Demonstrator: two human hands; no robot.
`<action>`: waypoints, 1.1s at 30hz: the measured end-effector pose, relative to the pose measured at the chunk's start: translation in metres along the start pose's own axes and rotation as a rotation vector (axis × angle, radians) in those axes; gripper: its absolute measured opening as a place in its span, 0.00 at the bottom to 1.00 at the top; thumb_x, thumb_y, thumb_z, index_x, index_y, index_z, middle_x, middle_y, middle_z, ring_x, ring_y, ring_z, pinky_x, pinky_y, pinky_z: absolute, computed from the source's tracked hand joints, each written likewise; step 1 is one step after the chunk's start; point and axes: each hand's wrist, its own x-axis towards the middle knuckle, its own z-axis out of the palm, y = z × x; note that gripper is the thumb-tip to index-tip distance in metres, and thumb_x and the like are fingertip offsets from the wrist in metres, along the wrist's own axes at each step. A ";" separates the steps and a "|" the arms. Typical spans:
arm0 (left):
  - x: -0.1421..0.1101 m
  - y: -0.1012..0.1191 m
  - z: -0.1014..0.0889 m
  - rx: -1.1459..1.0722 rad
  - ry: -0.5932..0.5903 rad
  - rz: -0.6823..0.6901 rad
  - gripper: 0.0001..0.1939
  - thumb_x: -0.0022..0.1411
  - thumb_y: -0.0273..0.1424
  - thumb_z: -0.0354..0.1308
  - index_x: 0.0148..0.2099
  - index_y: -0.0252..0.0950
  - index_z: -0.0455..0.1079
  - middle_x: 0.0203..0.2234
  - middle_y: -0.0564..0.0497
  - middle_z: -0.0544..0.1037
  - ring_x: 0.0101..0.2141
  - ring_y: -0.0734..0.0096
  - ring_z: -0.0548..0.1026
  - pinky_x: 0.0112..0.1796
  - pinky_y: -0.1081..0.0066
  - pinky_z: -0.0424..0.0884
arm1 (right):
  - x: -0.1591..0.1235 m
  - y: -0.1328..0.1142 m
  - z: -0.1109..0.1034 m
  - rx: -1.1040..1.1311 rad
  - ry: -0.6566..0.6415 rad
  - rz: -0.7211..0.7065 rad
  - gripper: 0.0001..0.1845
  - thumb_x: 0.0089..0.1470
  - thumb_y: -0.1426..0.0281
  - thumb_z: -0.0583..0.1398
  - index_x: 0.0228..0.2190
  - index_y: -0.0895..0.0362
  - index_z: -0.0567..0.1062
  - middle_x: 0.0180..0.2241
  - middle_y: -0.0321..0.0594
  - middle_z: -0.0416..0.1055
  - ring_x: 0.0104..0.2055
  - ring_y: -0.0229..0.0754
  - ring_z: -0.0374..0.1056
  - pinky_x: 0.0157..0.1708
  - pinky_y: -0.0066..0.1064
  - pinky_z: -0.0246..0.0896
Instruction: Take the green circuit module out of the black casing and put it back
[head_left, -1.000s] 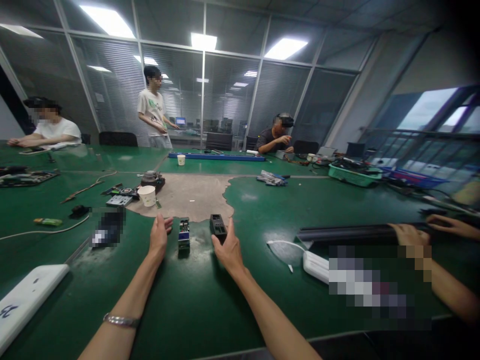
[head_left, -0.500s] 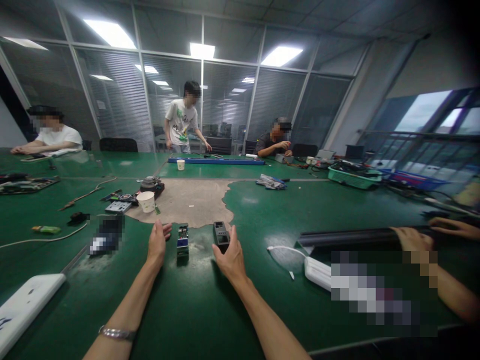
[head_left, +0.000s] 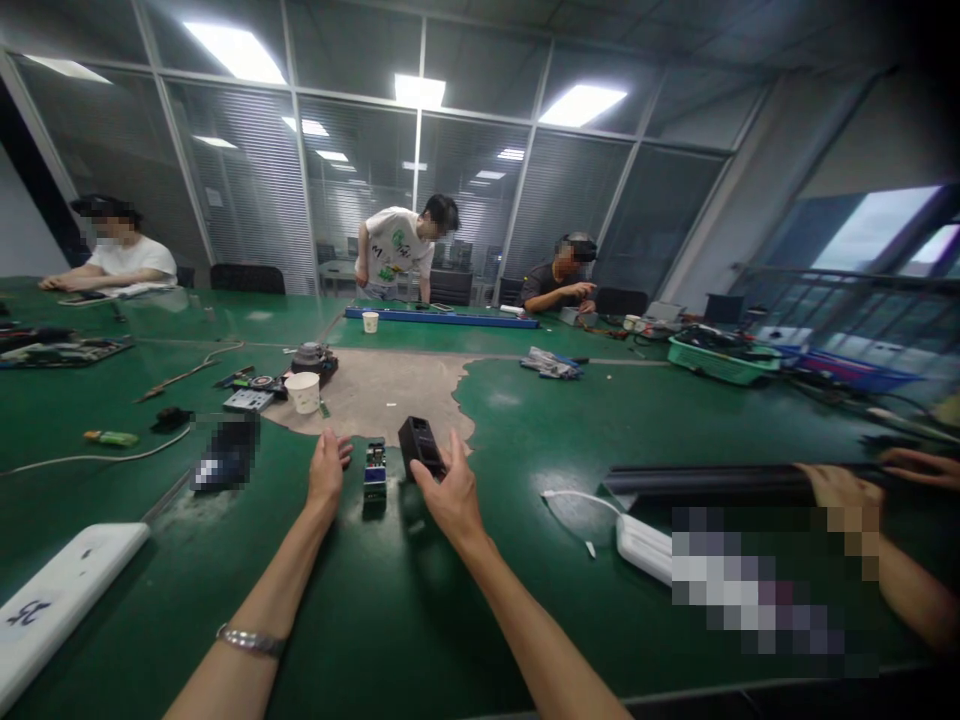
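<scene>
My right hand (head_left: 454,495) grips a black rectangular plastic housing (head_left: 420,445) with openings in its upper face, thumb on the near side. The housing is tilted and appears raised above the green table. Left of it, a small circuit-board module (head_left: 375,472) with a blue part stands on the table, untouched. My left hand (head_left: 328,468) is beside the module, a short gap away, fingers extended and holding nothing. Its palm faces the module.
A paper cup (head_left: 303,392) and loose electronic parts stand beyond my left hand. White power banks or strips (head_left: 75,580) lie at left and right. A co-worker's hands (head_left: 840,492) rest on a long black profile (head_left: 712,482). Gloves (head_left: 551,363) and a green basket (head_left: 724,358) are farther off.
My right hand has lifted and tilted the black housing, moving it left toward the circuit-board module. My left hand stays about where it was. A person across the table stepped right and bent down.
</scene>
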 end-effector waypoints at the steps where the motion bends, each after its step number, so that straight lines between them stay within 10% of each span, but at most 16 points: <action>1: 0.000 0.000 0.000 -0.002 0.001 -0.001 0.22 0.74 0.47 0.47 0.54 0.36 0.70 0.46 0.41 0.80 0.40 0.64 0.82 0.42 0.67 0.76 | 0.001 -0.006 0.005 0.012 -0.030 -0.001 0.47 0.55 0.62 0.63 0.68 0.65 0.52 0.52 0.50 0.76 0.56 0.49 0.72 0.58 0.39 0.65; 14: 0.000 0.001 -0.002 -0.039 -0.011 -0.009 0.21 0.74 0.47 0.48 0.51 0.36 0.71 0.44 0.42 0.81 0.38 0.65 0.81 0.40 0.68 0.76 | -0.007 -0.025 0.067 -0.252 -0.067 0.001 0.48 0.55 0.65 0.64 0.68 0.70 0.51 0.53 0.62 0.74 0.55 0.59 0.73 0.53 0.44 0.68; 33: -0.001 0.001 -0.002 -0.043 -0.002 -0.002 0.20 0.74 0.47 0.48 0.51 0.36 0.70 0.45 0.42 0.80 0.39 0.65 0.81 0.41 0.68 0.75 | -0.033 0.002 0.076 -0.339 -0.164 -0.021 0.52 0.51 0.67 0.66 0.68 0.70 0.49 0.57 0.65 0.69 0.59 0.60 0.68 0.56 0.46 0.66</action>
